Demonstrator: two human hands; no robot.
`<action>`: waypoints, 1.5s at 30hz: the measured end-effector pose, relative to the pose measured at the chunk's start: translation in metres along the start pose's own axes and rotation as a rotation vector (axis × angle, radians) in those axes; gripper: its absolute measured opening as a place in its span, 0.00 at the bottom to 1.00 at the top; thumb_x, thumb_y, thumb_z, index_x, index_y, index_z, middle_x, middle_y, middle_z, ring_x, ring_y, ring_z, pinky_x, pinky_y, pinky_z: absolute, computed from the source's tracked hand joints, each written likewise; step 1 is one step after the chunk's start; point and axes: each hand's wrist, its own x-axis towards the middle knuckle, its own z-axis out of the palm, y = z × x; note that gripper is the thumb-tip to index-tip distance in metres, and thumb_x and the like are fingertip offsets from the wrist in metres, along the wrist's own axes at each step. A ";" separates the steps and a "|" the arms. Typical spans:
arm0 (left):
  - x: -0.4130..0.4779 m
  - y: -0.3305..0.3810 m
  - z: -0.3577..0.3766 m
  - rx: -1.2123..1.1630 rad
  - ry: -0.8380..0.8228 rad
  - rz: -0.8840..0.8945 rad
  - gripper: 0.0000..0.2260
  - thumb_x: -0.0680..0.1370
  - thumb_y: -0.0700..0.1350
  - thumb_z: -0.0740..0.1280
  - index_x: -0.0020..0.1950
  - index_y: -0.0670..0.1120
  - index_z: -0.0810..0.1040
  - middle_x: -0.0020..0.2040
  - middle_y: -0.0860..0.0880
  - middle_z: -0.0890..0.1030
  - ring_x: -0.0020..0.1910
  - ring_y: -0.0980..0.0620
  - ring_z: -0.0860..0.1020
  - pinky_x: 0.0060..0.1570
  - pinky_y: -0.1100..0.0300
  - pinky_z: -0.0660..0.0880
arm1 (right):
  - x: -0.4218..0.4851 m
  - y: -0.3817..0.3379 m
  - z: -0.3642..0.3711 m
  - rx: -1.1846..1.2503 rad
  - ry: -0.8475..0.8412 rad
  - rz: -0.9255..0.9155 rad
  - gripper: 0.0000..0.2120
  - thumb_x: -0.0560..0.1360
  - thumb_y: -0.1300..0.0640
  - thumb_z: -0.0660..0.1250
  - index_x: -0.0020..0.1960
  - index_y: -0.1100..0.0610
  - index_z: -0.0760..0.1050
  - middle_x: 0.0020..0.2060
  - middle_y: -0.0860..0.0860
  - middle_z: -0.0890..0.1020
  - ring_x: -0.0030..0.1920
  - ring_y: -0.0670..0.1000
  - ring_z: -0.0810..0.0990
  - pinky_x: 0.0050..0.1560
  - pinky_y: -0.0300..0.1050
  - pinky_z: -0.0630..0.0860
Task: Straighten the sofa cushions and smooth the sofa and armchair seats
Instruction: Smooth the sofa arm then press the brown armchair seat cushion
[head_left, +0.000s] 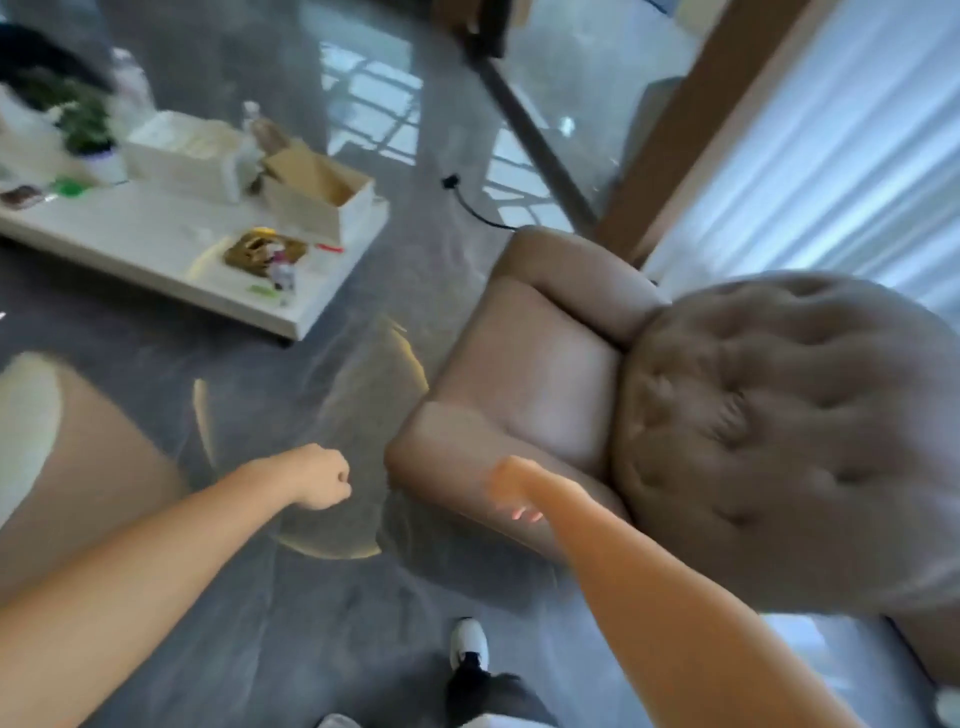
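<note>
A beige armchair (524, 374) with a tufted back (769, 431) stands to the right of centre, seen from above, and its seat is bare. My right hand (511, 491) hangs by the near armrest (447, 441), fingers curled downward and blurred, with nothing in it. My left hand (319, 475) is closed in a loose fist over the grey carpet, to the left of the armchair and apart from it. A beige sofa corner (104, 457) shows at the left edge.
A low white coffee table (171, 244) with boxes, a plant and small clutter stands at the upper left. A black cable (467, 202) lies on the glossy floor beyond the armchair. White curtains (831, 156) hang at the right. My shoe (467, 644) is on the carpet below.
</note>
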 end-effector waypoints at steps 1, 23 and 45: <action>0.009 0.026 -0.009 0.038 -0.015 0.036 0.12 0.76 0.53 0.60 0.46 0.49 0.80 0.52 0.46 0.82 0.50 0.43 0.80 0.54 0.51 0.77 | -0.003 0.032 -0.005 0.097 0.055 0.032 0.20 0.76 0.54 0.63 0.66 0.60 0.74 0.59 0.59 0.81 0.55 0.60 0.83 0.32 0.43 0.76; 0.150 0.651 0.053 -0.402 -0.038 0.345 0.31 0.74 0.59 0.68 0.73 0.49 0.65 0.66 0.42 0.74 0.60 0.42 0.77 0.59 0.54 0.73 | -0.048 0.628 -0.266 0.554 0.844 0.522 0.44 0.67 0.33 0.70 0.77 0.38 0.54 0.77 0.59 0.60 0.74 0.66 0.62 0.71 0.70 0.61; 0.147 0.679 0.134 -0.127 0.102 0.485 0.44 0.69 0.56 0.72 0.74 0.63 0.45 0.75 0.54 0.54 0.70 0.38 0.54 0.61 0.41 0.71 | -0.022 0.555 -0.103 0.512 0.816 0.523 0.31 0.76 0.52 0.56 0.77 0.43 0.50 0.76 0.56 0.52 0.69 0.67 0.56 0.66 0.63 0.66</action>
